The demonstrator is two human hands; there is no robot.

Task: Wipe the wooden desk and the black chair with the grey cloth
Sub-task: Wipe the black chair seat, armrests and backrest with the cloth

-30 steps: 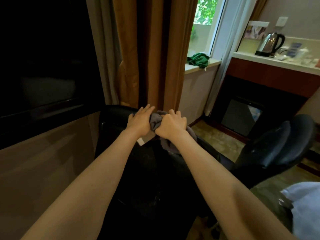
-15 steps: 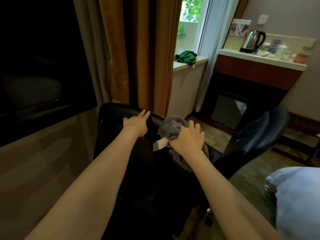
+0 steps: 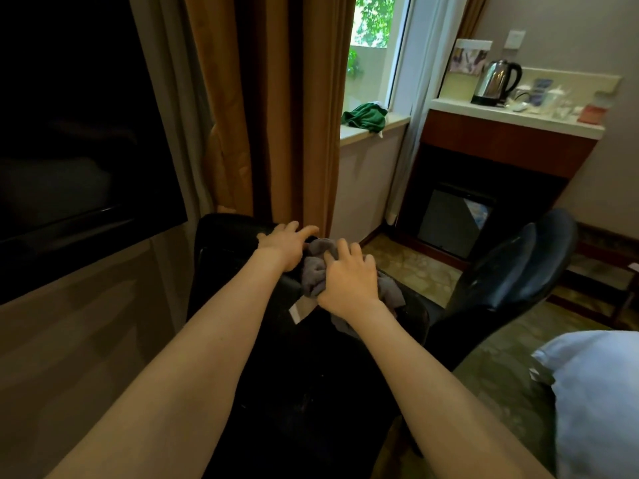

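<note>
Right hand [image 3: 349, 276] grips bunched grey cloth [image 3: 313, 271] on black chair [image 3: 221, 257]; left hand [image 3: 285, 245] flat beside it; curtain [image 3: 269, 115] beyond.

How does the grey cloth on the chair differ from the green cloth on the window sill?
The grey cloth is on the black chair, gripped by the right hand; the green cloth lies on the window sill, untouched. The grey cloth looks dull and dark, the green cloth brighter. Both are crumpled.

Hands [image 3: 349, 278], grey cloth [image 3: 313, 271] atop black chair [image 3: 224, 264]
</note>
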